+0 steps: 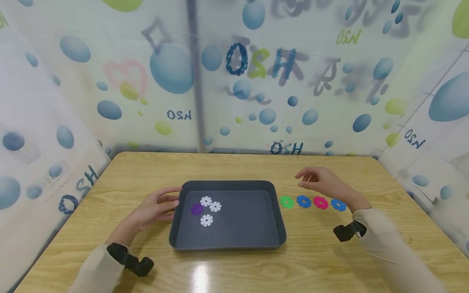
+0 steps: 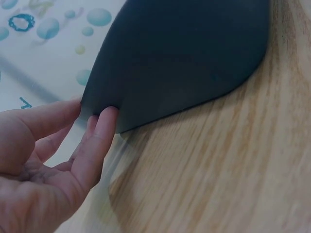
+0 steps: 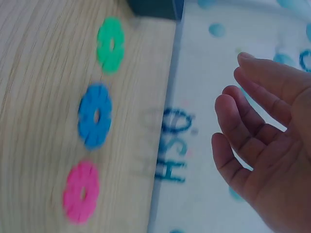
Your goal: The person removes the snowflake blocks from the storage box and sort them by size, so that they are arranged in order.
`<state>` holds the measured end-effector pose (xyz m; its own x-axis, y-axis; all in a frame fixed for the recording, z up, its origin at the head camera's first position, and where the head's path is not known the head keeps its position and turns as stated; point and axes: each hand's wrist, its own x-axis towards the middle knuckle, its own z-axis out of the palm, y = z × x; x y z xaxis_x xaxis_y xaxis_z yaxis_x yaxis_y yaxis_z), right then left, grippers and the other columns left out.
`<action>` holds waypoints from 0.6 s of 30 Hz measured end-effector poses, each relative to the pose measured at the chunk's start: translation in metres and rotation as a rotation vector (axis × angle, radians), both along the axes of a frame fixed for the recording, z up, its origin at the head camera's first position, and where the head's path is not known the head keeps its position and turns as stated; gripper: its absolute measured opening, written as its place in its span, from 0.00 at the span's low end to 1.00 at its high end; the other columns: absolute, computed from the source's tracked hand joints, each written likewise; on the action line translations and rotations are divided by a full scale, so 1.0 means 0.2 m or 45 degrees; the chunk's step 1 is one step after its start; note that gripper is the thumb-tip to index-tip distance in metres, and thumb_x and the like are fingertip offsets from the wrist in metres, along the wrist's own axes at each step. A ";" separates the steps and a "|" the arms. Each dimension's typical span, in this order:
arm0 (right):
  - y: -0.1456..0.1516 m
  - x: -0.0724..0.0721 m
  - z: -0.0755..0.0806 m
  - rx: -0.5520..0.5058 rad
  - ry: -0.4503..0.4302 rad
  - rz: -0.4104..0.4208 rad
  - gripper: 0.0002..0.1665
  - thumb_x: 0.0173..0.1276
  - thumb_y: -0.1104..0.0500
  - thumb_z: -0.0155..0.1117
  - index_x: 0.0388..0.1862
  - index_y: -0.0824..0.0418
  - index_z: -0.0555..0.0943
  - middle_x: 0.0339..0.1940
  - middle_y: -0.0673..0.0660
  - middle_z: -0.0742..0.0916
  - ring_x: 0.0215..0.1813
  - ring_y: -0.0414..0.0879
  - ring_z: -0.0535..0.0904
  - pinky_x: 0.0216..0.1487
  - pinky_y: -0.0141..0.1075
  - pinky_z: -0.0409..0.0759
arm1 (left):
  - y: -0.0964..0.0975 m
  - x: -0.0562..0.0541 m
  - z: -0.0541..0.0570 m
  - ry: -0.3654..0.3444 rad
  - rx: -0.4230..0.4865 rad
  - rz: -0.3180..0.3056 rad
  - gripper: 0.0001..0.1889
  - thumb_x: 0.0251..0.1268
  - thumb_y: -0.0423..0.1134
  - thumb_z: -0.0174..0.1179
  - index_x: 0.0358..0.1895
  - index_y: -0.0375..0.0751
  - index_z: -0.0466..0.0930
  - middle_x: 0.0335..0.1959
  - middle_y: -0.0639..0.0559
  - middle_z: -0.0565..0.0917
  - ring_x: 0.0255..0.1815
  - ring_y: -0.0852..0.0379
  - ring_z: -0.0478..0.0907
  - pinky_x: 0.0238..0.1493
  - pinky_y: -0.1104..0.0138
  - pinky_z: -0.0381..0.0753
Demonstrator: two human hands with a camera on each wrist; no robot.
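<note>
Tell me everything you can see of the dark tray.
The tray is dark grey, rectangular and shallow, with rounded corners, a flat floor and low walls. It looks smooth and matte, perhaps plastic or coated metal. It lies flat, open side up, on the wooden table, one long side toward the person. Three white slotted discs and one purple disc lie inside, toward its left end. Fingers of the left hand touch its left wall.

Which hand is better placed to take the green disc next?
Likely the right hand: it is empty and near the green disc, while the left hand is at the opposite side of the tray.
</note>
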<state>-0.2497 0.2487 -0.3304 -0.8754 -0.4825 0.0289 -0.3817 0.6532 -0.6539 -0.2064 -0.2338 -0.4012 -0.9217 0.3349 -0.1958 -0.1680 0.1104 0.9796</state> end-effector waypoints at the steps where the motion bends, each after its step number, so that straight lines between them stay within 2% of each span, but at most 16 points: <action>1: -0.04 0.00 0.00 0.004 -0.003 0.026 0.14 0.66 0.58 0.60 0.47 0.63 0.77 0.32 0.54 0.79 0.30 0.46 0.75 0.34 0.39 0.76 | 0.00 0.00 0.00 0.000 -0.001 0.001 0.30 0.66 0.36 0.54 0.69 0.36 0.54 0.61 0.30 0.61 0.52 0.49 0.73 0.47 0.59 0.77; 6: -0.24 -0.01 0.02 0.010 -0.017 0.178 0.13 0.65 0.58 0.60 0.47 0.62 0.77 0.34 0.53 0.80 0.29 0.46 0.77 0.33 0.37 0.77 | 0.00 0.00 0.00 -0.002 -0.010 0.003 0.30 0.66 0.36 0.54 0.69 0.36 0.54 0.61 0.30 0.61 0.50 0.49 0.73 0.46 0.59 0.77; 13: -0.49 -0.05 0.02 0.064 0.007 0.391 0.14 0.65 0.58 0.61 0.48 0.61 0.78 0.45 0.56 0.79 0.42 0.46 0.75 0.42 0.36 0.76 | 0.00 0.00 0.00 0.004 -0.008 -0.001 0.30 0.66 0.36 0.54 0.69 0.36 0.54 0.61 0.29 0.61 0.51 0.49 0.73 0.46 0.59 0.77; 18: -0.65 -0.08 -0.01 0.131 -0.052 0.502 0.16 0.64 0.58 0.62 0.49 0.63 0.78 0.46 0.57 0.79 0.45 0.48 0.75 0.45 0.35 0.75 | 0.00 0.00 0.00 0.001 -0.014 0.006 0.30 0.66 0.36 0.54 0.69 0.36 0.54 0.61 0.30 0.60 0.51 0.49 0.73 0.45 0.60 0.77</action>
